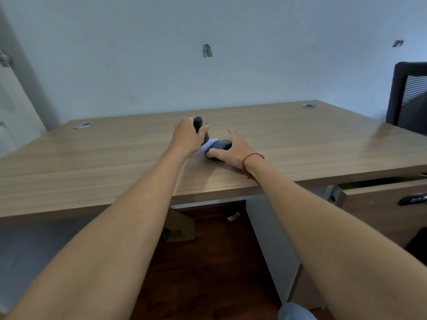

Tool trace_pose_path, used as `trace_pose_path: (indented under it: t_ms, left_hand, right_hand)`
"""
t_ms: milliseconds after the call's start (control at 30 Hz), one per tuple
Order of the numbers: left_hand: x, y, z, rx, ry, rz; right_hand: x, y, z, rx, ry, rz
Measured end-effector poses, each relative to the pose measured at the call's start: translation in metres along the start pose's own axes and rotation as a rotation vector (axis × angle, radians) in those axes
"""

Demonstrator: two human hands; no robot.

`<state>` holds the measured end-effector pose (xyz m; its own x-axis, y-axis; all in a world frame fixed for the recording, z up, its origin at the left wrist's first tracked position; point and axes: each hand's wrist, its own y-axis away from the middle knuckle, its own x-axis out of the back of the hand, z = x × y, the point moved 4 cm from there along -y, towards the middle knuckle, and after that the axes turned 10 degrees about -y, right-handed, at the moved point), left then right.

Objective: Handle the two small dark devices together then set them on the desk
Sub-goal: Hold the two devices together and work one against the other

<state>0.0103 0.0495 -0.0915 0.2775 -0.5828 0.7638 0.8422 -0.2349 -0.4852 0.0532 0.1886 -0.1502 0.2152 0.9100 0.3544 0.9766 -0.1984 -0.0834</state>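
Mid-desk (pixel 92 162), the left hand (pixel 186 137) is gripping one device (pixel 198 123); the right hand (pixel 233 148), fingers spread, is pinning the other device (pixel 220 145), which could skid away.

We note a wood-grain bench (pixel 92 167) set against a pale blue-grey wall (pixel 231 31). The wall carries two dark scuffed patches (pixel 207 51) above the bench. Two round metal cable grommets (pixel 82 125) sit near the bench's far corners. A black mesh chair (pixel 409 100) stands at its right end. Beneath the bench: dark wood floor (pixel 208 262), a cardboard piece (pixel 179 227), and a part-open drawer (pixel 388 199) right.
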Motion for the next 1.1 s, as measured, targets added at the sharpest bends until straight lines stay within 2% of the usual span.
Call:
trace_pose_path:
  t_ms: [67,200,400,533,700,833,1000,1100]
  left_hand:
    - [0.000,-0.003,-0.002,0.004,-0.061,-0.036]
    - [0.004,-0.003,0.004,0.023,0.224,0.117]
    - [0.003,-0.008,0.005,-0.029,-0.092,-0.045]
    - [0.007,-0.011,0.011,-0.050,0.069,-0.022]
    - [0.006,-0.011,0.008,-0.057,-0.049,-0.096]
    - [0.008,-0.016,0.012,-0.068,0.197,-0.104]
    - [0.002,-0.016,0.007,-0.063,-0.024,-0.122]
    - [0.002,-0.017,0.017,-0.066,0.114,-0.098]
  right_hand:
    - [0.000,0.001,-0.001,-0.004,0.001,-0.003]
    - [0.000,0.002,-0.001,-0.003,-0.006,-0.015]
    - [-0.003,0.004,-0.003,0.013,-0.018,-0.047]
    - [-0.002,0.006,-0.007,0.012,-0.011,-0.061]
    - [-0.002,0.006,-0.006,0.010,0.015,-0.069]
    - [0.000,0.005,-0.008,0.025,-0.009,-0.051]
    - [-0.003,0.003,-0.005,0.005,-0.004,-0.074]
    - [-0.002,0.002,-0.006,0.020,-0.040,-0.064]
